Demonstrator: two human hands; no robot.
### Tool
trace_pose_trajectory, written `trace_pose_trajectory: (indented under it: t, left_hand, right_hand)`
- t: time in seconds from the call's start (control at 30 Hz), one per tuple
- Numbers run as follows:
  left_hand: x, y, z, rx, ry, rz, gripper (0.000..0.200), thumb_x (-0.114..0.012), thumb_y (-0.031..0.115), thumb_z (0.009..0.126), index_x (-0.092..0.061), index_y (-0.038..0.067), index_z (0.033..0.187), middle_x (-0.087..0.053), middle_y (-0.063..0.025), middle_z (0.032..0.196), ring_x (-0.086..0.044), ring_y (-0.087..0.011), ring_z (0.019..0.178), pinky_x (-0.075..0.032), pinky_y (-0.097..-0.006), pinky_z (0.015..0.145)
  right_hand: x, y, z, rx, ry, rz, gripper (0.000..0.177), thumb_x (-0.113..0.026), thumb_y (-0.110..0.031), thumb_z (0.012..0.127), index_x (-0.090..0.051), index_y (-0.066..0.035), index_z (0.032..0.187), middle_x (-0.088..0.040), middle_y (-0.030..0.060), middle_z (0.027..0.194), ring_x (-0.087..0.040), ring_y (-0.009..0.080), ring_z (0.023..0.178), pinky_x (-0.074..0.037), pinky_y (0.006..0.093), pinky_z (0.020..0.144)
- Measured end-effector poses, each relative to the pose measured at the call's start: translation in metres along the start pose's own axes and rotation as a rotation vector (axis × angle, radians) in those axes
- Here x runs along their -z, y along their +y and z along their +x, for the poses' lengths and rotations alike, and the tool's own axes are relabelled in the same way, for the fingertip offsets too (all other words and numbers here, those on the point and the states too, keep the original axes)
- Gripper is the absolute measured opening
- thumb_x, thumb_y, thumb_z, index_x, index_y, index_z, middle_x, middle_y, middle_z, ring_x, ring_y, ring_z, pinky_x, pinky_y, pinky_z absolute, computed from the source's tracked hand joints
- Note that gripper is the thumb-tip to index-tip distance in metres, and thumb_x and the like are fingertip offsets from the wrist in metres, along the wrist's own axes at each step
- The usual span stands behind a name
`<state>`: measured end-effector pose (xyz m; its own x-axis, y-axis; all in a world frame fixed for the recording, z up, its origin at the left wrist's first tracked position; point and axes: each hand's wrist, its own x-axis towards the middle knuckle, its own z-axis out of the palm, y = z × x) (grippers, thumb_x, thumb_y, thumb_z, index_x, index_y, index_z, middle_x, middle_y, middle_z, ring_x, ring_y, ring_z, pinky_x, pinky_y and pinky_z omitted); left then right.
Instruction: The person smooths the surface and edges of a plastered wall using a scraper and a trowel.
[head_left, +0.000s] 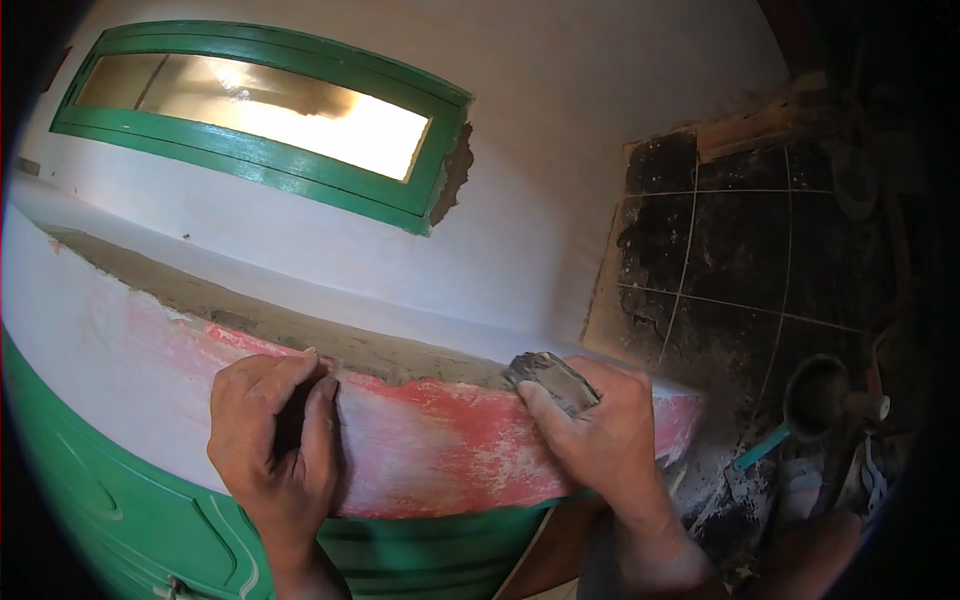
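Observation:
My left hand [275, 440] rests flat against the red and white face of a low wall ledge [440, 450], fingers curled at its upper edge. My right hand [600, 430] grips a small plaster-caked scraper blade [553, 378], its tip pressed on the grey mortar strip [300, 335] that runs along the top of the ledge. The two hands are about a forearm's width apart on the same ledge.
A green-framed window [260, 120] sits in the white plastered wall above. Green painted panelling [120, 510] lies below the ledge. To the right are dark tiles [740, 260], a dark pan with a blue handle [810, 400] and debris on the floor.

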<state>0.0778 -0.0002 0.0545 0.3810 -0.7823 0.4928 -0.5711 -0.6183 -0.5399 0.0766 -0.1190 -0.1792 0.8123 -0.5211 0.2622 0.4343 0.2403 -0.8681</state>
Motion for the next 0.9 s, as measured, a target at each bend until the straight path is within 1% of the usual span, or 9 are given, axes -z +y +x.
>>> trace_pose_trajectory:
  t: [0.1, 0.2, 0.3, 0.33, 0.43, 0.53, 0.63, 0.73, 0.9]
  left_hand:
    - [-0.002, 0.002, -0.001, 0.017, 0.006, -0.001, 0.033, -0.081, -0.012, 0.08, -0.076, 0.002, 0.109, -0.077, -0.011, 0.093, -0.07, -0.0298, 0.091, -0.054, -0.0391, 0.086]
    - [-0.003, 0.001, -0.001, 0.024, 0.015, -0.01, 0.033, -0.081, -0.012, 0.079, -0.076, 0.002, 0.109, -0.077, -0.0109, 0.093, -0.07, -0.0298, 0.09, -0.054, -0.039, 0.085]
    - [-0.002, 0.0, -0.001, -0.004, 0.009, -0.002, 0.033, -0.081, -0.012, 0.079, -0.076, 0.002, 0.109, -0.077, -0.0108, 0.093, -0.07, -0.0297, 0.09, -0.054, -0.0387, 0.085]
    - [-0.002, 0.0, 0.0, -0.002, 0.01, -0.001, 0.033, -0.081, -0.012, 0.079, -0.076, 0.002, 0.109, -0.077, -0.0108, 0.093, -0.07, -0.0297, 0.09, -0.054, -0.0386, 0.085]
    - [-0.003, 0.001, -0.001, 0.018, 0.02, -0.004, 0.033, -0.081, -0.012, 0.079, -0.076, 0.002, 0.108, -0.077, -0.0109, 0.093, -0.07, -0.0298, 0.09, -0.054, -0.0383, 0.085]
    - [0.0, -0.001, -0.001, -0.001, -0.017, 0.0, 0.032, -0.078, -0.013, 0.084, -0.074, 0.0, 0.113, -0.076, -0.0135, 0.096, -0.07, -0.0275, 0.093, -0.056, -0.0367, 0.086]
    - [0.002, -0.002, -0.002, -0.022, -0.034, 0.004, 0.032, -0.076, -0.013, 0.086, -0.074, -0.002, 0.115, -0.075, -0.015, 0.098, -0.07, -0.0266, 0.095, -0.057, -0.0359, 0.087]
    - [0.002, -0.002, -0.001, -0.033, -0.031, 0.007, 0.032, -0.077, -0.013, 0.085, -0.074, -0.002, 0.115, -0.075, -0.015, 0.098, -0.071, -0.0269, 0.095, -0.057, -0.0361, 0.086]
    - [-0.003, 0.001, -0.001, 0.004, 0.025, 0.014, 0.031, -0.08, -0.012, 0.08, -0.076, 0.003, 0.107, -0.077, -0.0111, 0.094, -0.071, -0.0301, 0.09, -0.054, -0.0388, 0.084]
  right_hand:
    - [-0.003, -0.005, 0.007, 0.074, -0.034, 0.03, 0.017, -0.083, -0.014, 0.091, -0.078, -0.001, 0.102, -0.076, 0.017, 0.083, -0.077, 0.0315, 0.074, -0.06, 0.0404, 0.07]
    - [0.001, -0.011, 0.006, -0.127, -0.003, 0.194, 0.024, -0.085, -0.019, 0.093, -0.077, -0.001, 0.107, -0.078, 0.0148, 0.084, -0.078, 0.0238, 0.076, -0.06, 0.0378, 0.073]
    - [0.003, 0.011, 0.0, -0.161, 0.11, 0.237, 0.029, -0.086, -0.022, 0.095, -0.076, -0.001, 0.112, -0.078, 0.0118, 0.085, -0.077, 0.0192, 0.078, -0.059, 0.035, 0.074]
    - [0.007, 0.012, -0.003, -0.251, 0.073, 0.259, 0.031, -0.085, -0.024, 0.095, -0.076, -0.001, 0.113, -0.079, 0.0113, 0.09, -0.076, 0.0195, 0.08, -0.058, 0.0342, 0.077]
    - [0.006, 0.021, -0.005, -0.237, 0.078, 0.258, 0.031, -0.083, -0.027, 0.098, -0.076, 0.0, 0.113, -0.078, 0.0106, 0.092, -0.073, 0.0173, 0.082, -0.057, 0.0327, 0.078]
    - [0.003, 0.036, -0.002, -0.064, 0.126, 0.249, 0.031, -0.079, -0.029, 0.103, -0.077, 0.001, 0.112, -0.077, 0.0086, 0.093, -0.07, 0.0153, 0.082, -0.055, 0.0316, 0.078]
    - [0.005, 0.037, -0.005, -0.225, 0.066, 0.388, 0.031, -0.075, -0.029, 0.106, -0.078, 0.001, 0.111, -0.076, 0.0064, 0.093, -0.068, 0.0138, 0.082, -0.054, 0.0311, 0.077]
    - [0.008, 0.024, -0.006, -0.341, 0.06, 0.355, 0.032, -0.073, -0.03, 0.108, -0.078, 0.001, 0.113, -0.077, 0.0082, 0.096, -0.068, 0.014, 0.083, -0.054, 0.0313, 0.078]
    - [0.0, 0.032, -0.012, -0.212, 0.145, 0.326, 0.027, -0.08, -0.021, 0.101, -0.078, -0.001, 0.118, -0.08, 0.012, 0.101, -0.074, 0.0172, 0.089, -0.057, 0.0319, 0.082]
